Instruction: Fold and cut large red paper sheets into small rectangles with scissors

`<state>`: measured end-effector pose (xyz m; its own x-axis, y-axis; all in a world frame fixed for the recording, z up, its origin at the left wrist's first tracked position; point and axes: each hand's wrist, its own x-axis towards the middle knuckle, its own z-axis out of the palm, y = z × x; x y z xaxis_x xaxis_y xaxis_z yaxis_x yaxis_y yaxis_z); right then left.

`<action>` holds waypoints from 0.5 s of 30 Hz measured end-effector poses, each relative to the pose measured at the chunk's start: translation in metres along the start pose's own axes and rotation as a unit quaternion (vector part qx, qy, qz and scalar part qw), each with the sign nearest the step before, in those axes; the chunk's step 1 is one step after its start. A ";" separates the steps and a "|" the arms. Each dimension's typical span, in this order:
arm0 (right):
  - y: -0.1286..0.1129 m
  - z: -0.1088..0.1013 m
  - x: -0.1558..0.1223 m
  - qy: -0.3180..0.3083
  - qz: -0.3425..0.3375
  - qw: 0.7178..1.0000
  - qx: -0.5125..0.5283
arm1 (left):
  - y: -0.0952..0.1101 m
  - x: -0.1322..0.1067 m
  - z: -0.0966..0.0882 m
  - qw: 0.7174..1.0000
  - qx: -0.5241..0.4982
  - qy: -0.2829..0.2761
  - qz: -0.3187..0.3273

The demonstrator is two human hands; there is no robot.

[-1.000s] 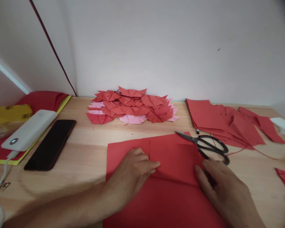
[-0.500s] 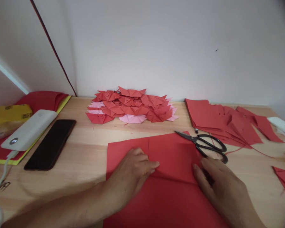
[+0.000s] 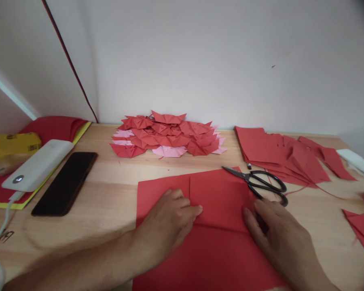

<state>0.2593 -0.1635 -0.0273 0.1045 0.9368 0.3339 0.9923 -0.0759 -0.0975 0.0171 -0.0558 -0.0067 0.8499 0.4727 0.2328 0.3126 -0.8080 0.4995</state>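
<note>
Only the view has shifted slightly; the left hand (image 3: 171, 216), half-curled, seemingly steadies the red sheet (image 3: 212, 258) on the table (image 3: 109, 178). The right hand (image 3: 279, 234) cups its right edge; I cannot tell whether either grips.

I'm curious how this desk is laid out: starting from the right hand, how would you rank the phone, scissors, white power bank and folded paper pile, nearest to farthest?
1. Scissors, just beyond the right hand.
2. Folded paper pile, near the wall, left of the scissors.
3. Phone, over on the left.
4. White power bank, farther left, past the phone.
</note>
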 end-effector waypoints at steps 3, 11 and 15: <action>0.000 0.000 0.001 -0.003 0.004 1.000 -0.001 | 0.004 0.001 -0.003 1.000 0.029 -0.003 0.009; 0.001 -0.001 0.000 0.000 0.000 1.000 -0.007 | 0.007 0.002 0.006 0.977 0.194 0.043 0.076; 0.000 0.000 0.001 0.003 -0.005 1.000 -0.006 | 0.007 0.001 0.015 0.958 0.245 0.068 0.131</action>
<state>0.2597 -0.1623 -0.0270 0.0945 0.9358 0.3395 0.9941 -0.0704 -0.0828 0.0260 -0.0663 -0.0157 0.8738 0.2458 0.4195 0.2864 -0.9575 -0.0356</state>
